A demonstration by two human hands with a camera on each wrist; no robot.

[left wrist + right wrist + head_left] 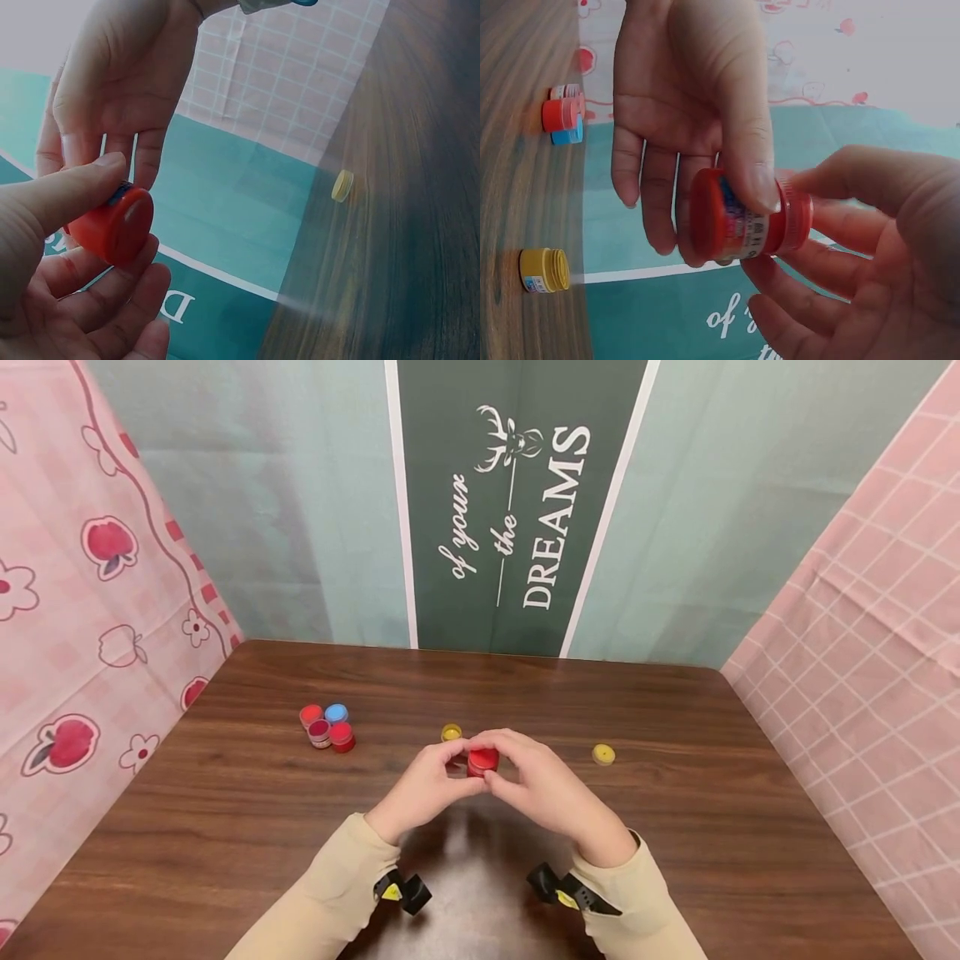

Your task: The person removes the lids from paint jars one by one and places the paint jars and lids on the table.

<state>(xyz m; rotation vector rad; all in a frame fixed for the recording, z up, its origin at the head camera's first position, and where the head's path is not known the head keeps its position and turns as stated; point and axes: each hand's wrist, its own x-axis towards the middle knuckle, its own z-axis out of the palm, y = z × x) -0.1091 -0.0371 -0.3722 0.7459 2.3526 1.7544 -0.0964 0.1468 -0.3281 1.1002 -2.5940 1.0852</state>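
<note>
A small red paint jar (pixel 482 763) is held up between both hands above the table. My left hand (pixel 429 781) grips its labelled body (pixel 742 225) between thumb and fingers. At the other end, my right hand (pixel 543 783) pinches the ridged lid (pixel 800 214), which sits on the jar. In the left wrist view the smooth base of the red jar (pixel 124 225) faces the camera. Just behind the hands stands a yellow jar (pixel 544 271) with no lid on it, partly covered in the head view.
At the back left several capped jars stand close together: an orange-red one (pixel 311 716), a blue one (pixel 337 714), a dark red one (pixel 319 733) and a red one (pixel 342 737). A yellow lid (pixel 603 754) lies to the right on the wooden table (pixel 675 827).
</note>
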